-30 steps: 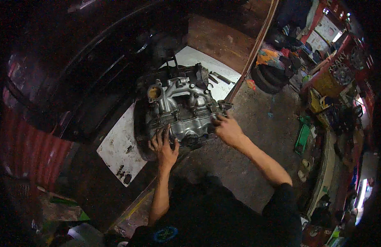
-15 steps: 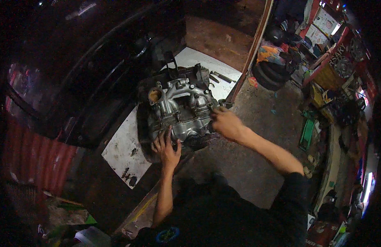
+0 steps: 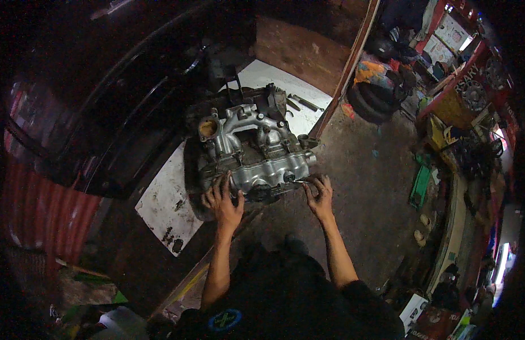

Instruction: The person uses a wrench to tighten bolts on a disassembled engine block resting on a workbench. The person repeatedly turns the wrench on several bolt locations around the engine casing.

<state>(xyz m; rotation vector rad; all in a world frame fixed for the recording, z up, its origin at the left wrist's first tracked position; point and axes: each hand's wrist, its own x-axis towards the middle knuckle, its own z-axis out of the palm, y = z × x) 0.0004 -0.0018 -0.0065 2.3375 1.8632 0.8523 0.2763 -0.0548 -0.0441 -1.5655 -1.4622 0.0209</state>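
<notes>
A greasy engine cylinder head with a silver valve cover (image 3: 268,171) and a silver intake manifold (image 3: 242,122) lies before me. The manifold's round opening (image 3: 208,128) is stuffed with something yellowish-brown. My left hand (image 3: 224,205) rests with fingers spread on the cover's near left end, thumb apart. At the near right edge of the engine part, my right hand (image 3: 320,197) has its thumb and fingertips brought together in a pinch. What they pinch, if anything, is too small and dark to make out. A dark round cap (image 3: 288,177) sits on the cover's near side.
A stained white board (image 3: 166,207) lies under the engine part. On its far end are wrenches (image 3: 305,102). Beyond stands a brown wooden panel (image 3: 302,51). Black tyres (image 3: 373,102) stand on the floor to the right, with a green metal piece (image 3: 421,181) nearer. Red corrugated sheet (image 3: 47,215) is at left.
My right hand has come off the right end of the valve cover and moved nearer to me, to the near right edge. My left hand stays on the near left end.
</notes>
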